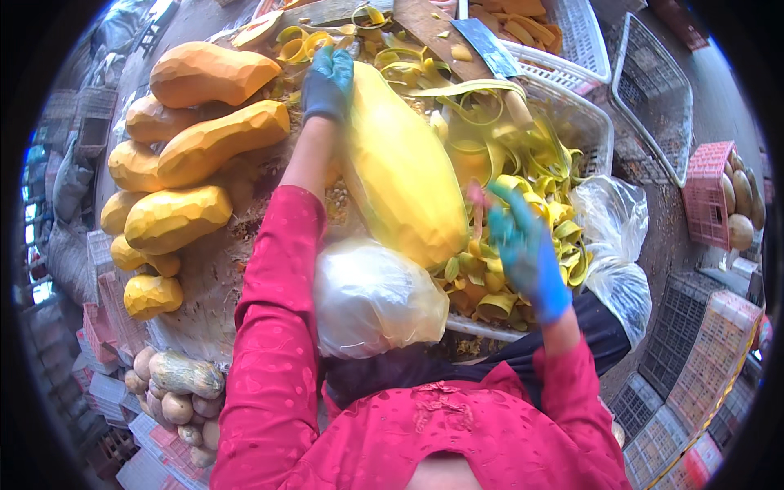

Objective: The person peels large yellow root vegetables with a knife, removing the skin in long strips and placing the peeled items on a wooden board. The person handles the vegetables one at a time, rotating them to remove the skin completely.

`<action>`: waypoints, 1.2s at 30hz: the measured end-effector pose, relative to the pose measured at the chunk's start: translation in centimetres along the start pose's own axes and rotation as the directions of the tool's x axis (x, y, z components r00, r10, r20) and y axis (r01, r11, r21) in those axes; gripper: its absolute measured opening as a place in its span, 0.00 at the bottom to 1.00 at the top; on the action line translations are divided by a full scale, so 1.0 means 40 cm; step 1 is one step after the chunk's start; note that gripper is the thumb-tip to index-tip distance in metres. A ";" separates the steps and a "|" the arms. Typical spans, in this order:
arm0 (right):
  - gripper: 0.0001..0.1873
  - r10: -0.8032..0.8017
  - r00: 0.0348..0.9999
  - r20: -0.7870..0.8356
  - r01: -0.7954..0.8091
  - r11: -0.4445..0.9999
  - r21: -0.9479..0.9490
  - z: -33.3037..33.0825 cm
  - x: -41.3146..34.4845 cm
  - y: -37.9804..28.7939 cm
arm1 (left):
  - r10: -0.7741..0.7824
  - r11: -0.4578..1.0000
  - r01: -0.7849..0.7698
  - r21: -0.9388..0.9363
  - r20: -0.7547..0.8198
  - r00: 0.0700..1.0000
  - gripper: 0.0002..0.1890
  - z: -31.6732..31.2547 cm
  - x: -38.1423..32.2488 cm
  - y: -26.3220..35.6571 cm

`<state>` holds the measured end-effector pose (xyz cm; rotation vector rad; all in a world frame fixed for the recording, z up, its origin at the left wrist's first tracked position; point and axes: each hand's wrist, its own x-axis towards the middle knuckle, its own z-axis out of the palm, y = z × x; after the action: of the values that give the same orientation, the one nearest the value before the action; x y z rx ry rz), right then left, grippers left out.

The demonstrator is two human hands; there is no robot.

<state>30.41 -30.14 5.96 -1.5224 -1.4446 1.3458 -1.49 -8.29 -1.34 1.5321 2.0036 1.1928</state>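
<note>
A large peeled yellow squash [398, 171] lies lengthwise before me, its near end against a plastic-covered knee [380, 297]. My left hand [329, 79], in a blue-green glove, rests against the far left side of the squash with its fingers stretched along it. To the right of the squash is my right hand [520, 239], gloved too and blurred, over a heap of yellow-green peel strips [554, 229]. A blurred pinkish thing stands at its fingertips; whether the hand holds it I cannot tell. Several peeled orange squashes [211, 73] lie stacked at the left.
A cleaver [488, 48] lies on a wooden board [429, 33] at the far side. Behind it stands a white crate [572, 46] with orange pieces. Unpeeled squashes [187, 373] are heaped at lower left. More crates [655, 98] stand right, one pink crate [707, 196] holding squashes.
</note>
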 end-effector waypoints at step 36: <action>0.19 0.014 0.713 0.701 0.442 0.767 -0.465 -0.102 0.417 -0.102 | -0.032 0.996 0.034 -0.084 0.019 0.999 0.29 -0.019 -0.028 0.049</action>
<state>30.88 -12.52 6.82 -1.1404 -2.6640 1.4129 -0.43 -9.49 0.40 1.4586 1.9338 1.2301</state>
